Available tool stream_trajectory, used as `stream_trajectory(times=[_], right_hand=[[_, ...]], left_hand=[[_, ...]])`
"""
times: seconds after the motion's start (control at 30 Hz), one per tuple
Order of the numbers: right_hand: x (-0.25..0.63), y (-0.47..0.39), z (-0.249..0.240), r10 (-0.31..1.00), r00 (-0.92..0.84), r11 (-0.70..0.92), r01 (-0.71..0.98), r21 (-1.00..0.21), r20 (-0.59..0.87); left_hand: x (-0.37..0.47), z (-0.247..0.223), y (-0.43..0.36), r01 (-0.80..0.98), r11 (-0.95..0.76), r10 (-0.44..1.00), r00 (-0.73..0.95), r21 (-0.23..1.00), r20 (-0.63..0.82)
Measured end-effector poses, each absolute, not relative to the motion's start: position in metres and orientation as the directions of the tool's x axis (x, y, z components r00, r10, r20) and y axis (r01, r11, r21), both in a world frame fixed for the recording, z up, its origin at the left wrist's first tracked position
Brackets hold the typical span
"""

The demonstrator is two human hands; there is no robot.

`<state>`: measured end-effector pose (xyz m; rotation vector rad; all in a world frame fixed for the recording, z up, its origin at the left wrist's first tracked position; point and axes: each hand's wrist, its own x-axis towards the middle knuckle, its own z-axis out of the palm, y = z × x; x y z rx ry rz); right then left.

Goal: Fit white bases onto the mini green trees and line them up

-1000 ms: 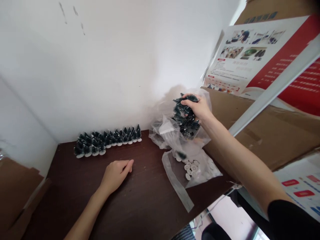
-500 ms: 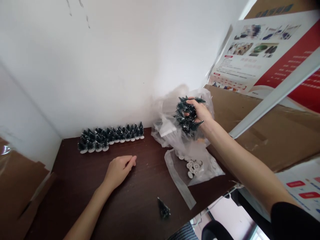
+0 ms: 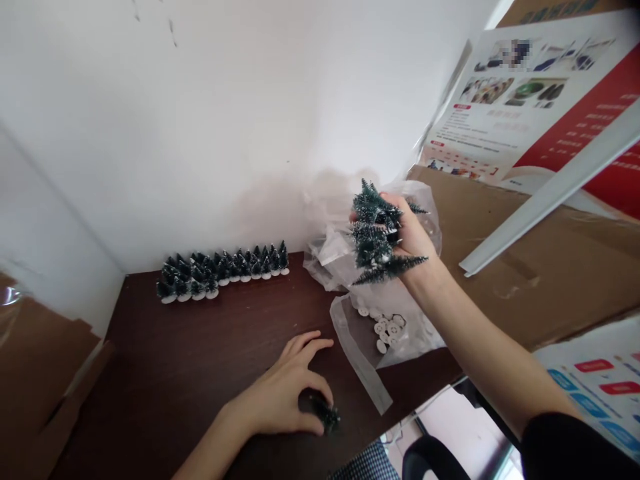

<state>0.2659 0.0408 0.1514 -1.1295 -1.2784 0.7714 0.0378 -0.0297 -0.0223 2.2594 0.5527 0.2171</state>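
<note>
My right hand (image 3: 407, 227) is closed round a bunch of miniature Christmas trees (image 3: 373, 247), dark green with white frosting, held up above the plastic bags. The tips point several ways and the palm side is hidden. My left hand (image 3: 285, 390) is low over the table, its thumb and forefinger apart on either side of a single miniature tree (image 3: 330, 419) lying there. Part of that tree is covered by the fingers, and I cannot tell whether they touch it. White round bases (image 3: 387, 330) lie in a clear plastic bag (image 3: 363, 373) to the right.
Several small trees on white bases (image 3: 225, 270) stand in rows along the wall at the back of the brown table (image 3: 210, 360). A crumpled plastic bag (image 3: 330, 250) lies behind the bases. Cardboard boxes (image 3: 40, 373) flank the left; a printed carton (image 3: 505, 260) stands at the right.
My left hand has moved right and toward me to the lone tree, its fingers spreading. My right hand has lifted the bunch of trees slightly from the bag, turning it.
</note>
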Motion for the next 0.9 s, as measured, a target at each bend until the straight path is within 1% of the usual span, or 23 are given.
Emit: stream_trajectory(times=[0.03,0.07,0.1,0.17,0.23,0.27,0.33,0.37,0.4,0.43,0.47,0.53,0.6,0.67,0.73,0.8,0.83,0.87,0.9], right_hand=[[0.255,0.032,0.154,0.953,0.161,0.265,-0.042,-0.963,0.256],[0.244,0.023,0.155,0.974,0.124,0.214,-0.199,-0.956,0.192],[0.232,0.013,0.155,0.990,0.064,0.142,-0.310,-0.940,0.129],[0.209,-0.004,0.146,0.998,-0.048,0.019,-0.403,-0.915,0.041],[0.188,-0.017,0.127,0.990,-0.143,-0.043,-0.404,-0.914,0.016],[0.179,-0.021,0.115,0.981,-0.195,-0.057,-0.371,-0.927,0.018],[0.167,-0.020,0.086,0.964,-0.265,-0.064,-0.252,-0.966,0.005],[0.164,-0.017,0.072,0.967,-0.255,-0.024,-0.158,-0.987,0.017],[0.163,-0.013,0.059,0.972,-0.227,0.056,-0.031,-0.998,0.061],[0.164,-0.008,0.048,0.968,-0.216,0.153,0.110,-0.982,0.127],[0.165,-0.003,0.037,0.965,-0.205,0.208,0.221,-0.953,0.163],[0.170,0.006,0.022,0.974,-0.182,0.189,0.353,-0.916,0.131],[0.174,0.009,0.014,0.975,-0.198,0.176,0.413,-0.894,0.100],[0.178,0.006,0.014,0.956,-0.273,0.226,0.468,-0.855,0.104],[0.182,0.000,0.026,0.922,-0.374,0.305,0.550,-0.778,0.097],[0.190,-0.009,0.049,0.901,-0.428,0.356,0.630,-0.690,0.074],[0.196,-0.013,0.065,0.886,-0.458,0.387,0.643,-0.660,0.073],[0.204,-0.016,0.083,0.869,-0.486,0.422,0.636,-0.646,0.090],[0.214,-0.018,0.101,0.852,-0.512,0.445,0.604,-0.662,0.106]], left_hand=[[0.038,-0.023,-0.029,0.325,-0.602,0.475,0.880,0.729,0.000],[0.037,-0.023,-0.027,0.331,-0.600,0.504,0.864,0.728,0.023],[0.034,-0.022,-0.025,0.337,-0.596,0.537,0.842,0.729,0.050],[0.025,-0.020,-0.017,0.358,-0.584,0.619,0.777,0.729,0.114],[0.010,-0.018,-0.006,0.381,-0.582,0.697,0.688,0.719,0.199],[0.001,-0.019,0.001,0.383,-0.582,0.717,0.659,0.717,0.229],[-0.019,-0.022,0.014,0.431,-0.539,0.778,0.583,0.724,0.233],[-0.029,-0.024,0.020,0.467,-0.503,0.817,0.531,0.728,0.224],[-0.038,-0.027,0.025,0.505,-0.478,0.843,0.493,0.719,0.214],[-0.045,-0.029,0.029,0.539,-0.450,0.864,0.464,0.712,0.195],[-0.051,-0.030,0.032,0.552,-0.426,0.876,0.450,0.717,0.173],[-0.056,-0.028,0.034,0.510,-0.361,0.893,0.430,0.781,0.132],[-0.054,-0.023,0.031,0.426,-0.254,0.916,0.393,0.868,0.076],[-0.048,-0.016,0.028,0.326,-0.158,0.943,0.330,0.932,0.044],[-0.041,-0.013,0.026,0.262,-0.124,0.964,0.262,0.957,0.053],[-0.036,-0.013,0.025,0.246,-0.120,0.969,0.240,0.962,0.060],[-0.035,-0.015,0.025,0.250,-0.121,0.967,0.249,0.961,0.057],[-0.034,-0.017,0.025,0.260,-0.121,0.963,0.265,0.958,0.050],[-0.034,-0.019,0.025,0.273,-0.120,0.958,0.283,0.954,0.039]])
